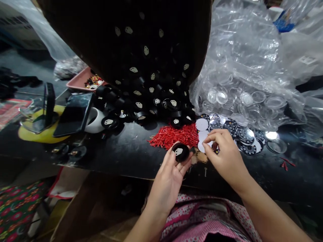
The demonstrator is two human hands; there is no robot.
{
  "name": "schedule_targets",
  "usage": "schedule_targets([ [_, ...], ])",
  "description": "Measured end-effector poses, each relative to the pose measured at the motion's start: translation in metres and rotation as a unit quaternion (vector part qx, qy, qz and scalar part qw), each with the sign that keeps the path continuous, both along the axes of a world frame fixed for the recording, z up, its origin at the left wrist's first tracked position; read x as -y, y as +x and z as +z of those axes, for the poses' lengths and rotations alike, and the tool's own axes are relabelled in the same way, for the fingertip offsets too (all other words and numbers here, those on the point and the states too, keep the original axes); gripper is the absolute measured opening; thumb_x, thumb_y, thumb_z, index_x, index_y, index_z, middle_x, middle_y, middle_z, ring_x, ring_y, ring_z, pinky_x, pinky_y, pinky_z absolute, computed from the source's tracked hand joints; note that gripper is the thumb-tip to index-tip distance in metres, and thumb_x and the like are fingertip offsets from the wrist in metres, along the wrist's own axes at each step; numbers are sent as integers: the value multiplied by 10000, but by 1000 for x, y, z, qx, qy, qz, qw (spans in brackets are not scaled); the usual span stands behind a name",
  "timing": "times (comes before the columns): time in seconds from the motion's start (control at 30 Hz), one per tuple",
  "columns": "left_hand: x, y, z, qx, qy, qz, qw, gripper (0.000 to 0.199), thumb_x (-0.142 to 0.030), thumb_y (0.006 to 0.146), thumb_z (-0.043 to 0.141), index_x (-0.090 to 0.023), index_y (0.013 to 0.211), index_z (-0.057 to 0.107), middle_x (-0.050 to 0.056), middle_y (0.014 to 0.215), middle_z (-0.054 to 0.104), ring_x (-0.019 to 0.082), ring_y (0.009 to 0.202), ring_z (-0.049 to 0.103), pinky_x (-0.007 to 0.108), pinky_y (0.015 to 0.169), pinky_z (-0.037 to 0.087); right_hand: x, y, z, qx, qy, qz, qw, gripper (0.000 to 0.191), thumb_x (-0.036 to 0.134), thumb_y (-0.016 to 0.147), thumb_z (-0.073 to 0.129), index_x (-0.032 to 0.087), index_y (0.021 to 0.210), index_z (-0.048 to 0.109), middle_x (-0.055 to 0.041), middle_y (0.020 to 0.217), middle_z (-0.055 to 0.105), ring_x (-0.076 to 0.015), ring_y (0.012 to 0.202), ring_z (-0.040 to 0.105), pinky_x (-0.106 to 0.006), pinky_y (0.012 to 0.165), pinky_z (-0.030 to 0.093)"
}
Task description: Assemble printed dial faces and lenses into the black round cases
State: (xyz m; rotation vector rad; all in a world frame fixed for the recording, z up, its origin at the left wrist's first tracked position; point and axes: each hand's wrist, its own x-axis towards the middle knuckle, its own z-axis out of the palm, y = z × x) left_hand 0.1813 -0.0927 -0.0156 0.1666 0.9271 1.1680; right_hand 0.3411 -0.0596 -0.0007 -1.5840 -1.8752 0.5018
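Note:
My left hand (pixel 174 169) is closed around a round black plastic housing (pixel 181 152), tilted face up, with a pale plate with small holes inside it. Thumb and index finger of my right hand (pixel 224 154) are pinched together on the edge of a white disc (pixel 201 147), just right of the housing. More white discs (pixel 202 124) lie behind it, beside black printed dial discs (pixel 248 135). Close behind my left hand spreads a heap of small red pointer-like pieces (pixel 174 136).
A large dark container (pixel 126 50) spills many black housings (pixel 141 116) onto the black table (pixel 126 154). Clear round covers (pixel 244 99) fill a plastic bag at right. Left are a phone (pixel 74 112), a white ring (pixel 94 120), a yellow plate (pixel 30 134) and a pink tray (pixel 78 80).

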Motion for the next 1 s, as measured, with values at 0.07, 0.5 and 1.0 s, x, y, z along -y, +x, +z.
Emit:
schedule_targets([
  [0.07, -2, 6, 0, 8, -5, 21, 1000, 252, -396, 948, 595, -230, 1115, 684, 72, 1137, 750, 231, 1095, 707, 379, 1022, 536, 2, -1, 2, -32, -56, 15, 998, 24, 212, 897, 577, 214, 888, 599, -55, 919, 641, -179, 731, 608, -337, 688, 500],
  [0.5, 1, 12, 3, -32, 2, 1, 999, 287, -374, 951, 591, -306, 1216, 679, 22, 1259, 723, 249, 1274, 606, 412, 1095, 472, 2, 1, 11, -174, -131, 40, 975, 115, 292, 904, 630, 224, 832, 688, -19, 821, 625, -168, 745, 597, -308, 679, 486],
  [1.0, 14, 10, -13, -79, 64, -79, 992, 381, -325, 837, 758, -281, 1210, 695, 59, 1325, 684, 288, 1308, 575, 448, 1105, 474, 7, -1, 3, -162, -242, 6, 957, 211, 384, 855, 655, 229, 814, 519, 27, 711, 583, -147, 643, 559, -277, 585, 438],
])
